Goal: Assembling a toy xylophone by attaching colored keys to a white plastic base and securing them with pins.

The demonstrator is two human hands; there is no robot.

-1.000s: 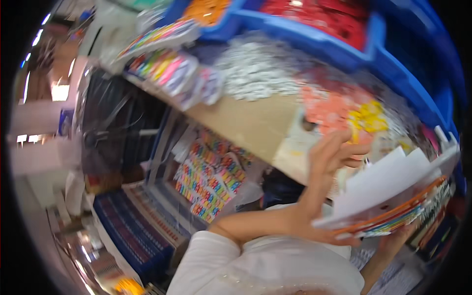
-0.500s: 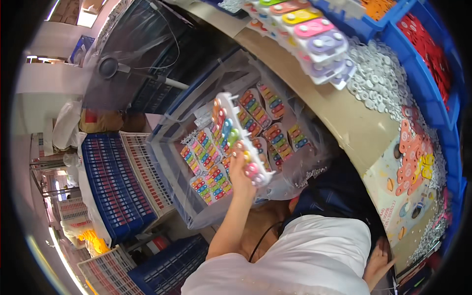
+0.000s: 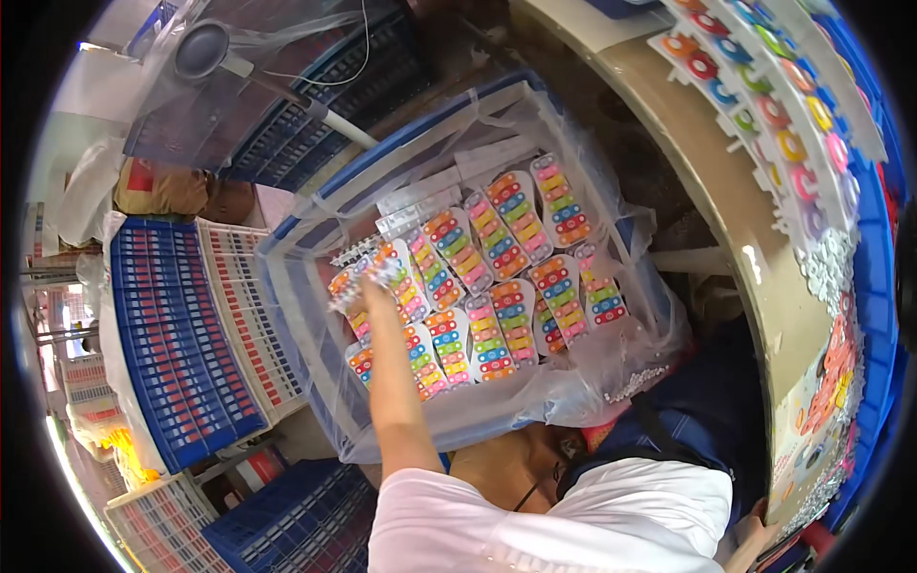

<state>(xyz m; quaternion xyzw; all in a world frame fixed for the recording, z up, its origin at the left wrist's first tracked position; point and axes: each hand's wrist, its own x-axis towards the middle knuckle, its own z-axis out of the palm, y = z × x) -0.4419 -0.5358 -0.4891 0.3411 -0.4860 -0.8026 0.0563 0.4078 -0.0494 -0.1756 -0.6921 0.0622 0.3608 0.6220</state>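
My left hand (image 3: 375, 284) reaches into the far-left part of a blue crate (image 3: 336, 441) lined with clear plastic. Its fingers are closed on a toy xylophone (image 3: 388, 264), a white base with coloured bars; both are blurred by motion. Several similar xylophones (image 3: 507, 225) lie side by side in the crate, bars up. My right hand (image 3: 750, 535) is low at the right, by the workbench edge, and its fingers are mostly hidden.
On the workbench (image 3: 688, 115) at the right stand stacked xylophones (image 3: 764, 105), beside a heap of small white parts (image 3: 829, 267) and coral-coloured pieces (image 3: 829, 382). Blue and white crates (image 3: 181, 334) stand at the left. A pole with a round head (image 3: 277, 86) crosses beyond the crate.
My left hand has carried the xylophone left and down into the crate. The view has shifted, bringing the crate more to the middle. My right hand has drawn closer to the bench edge.
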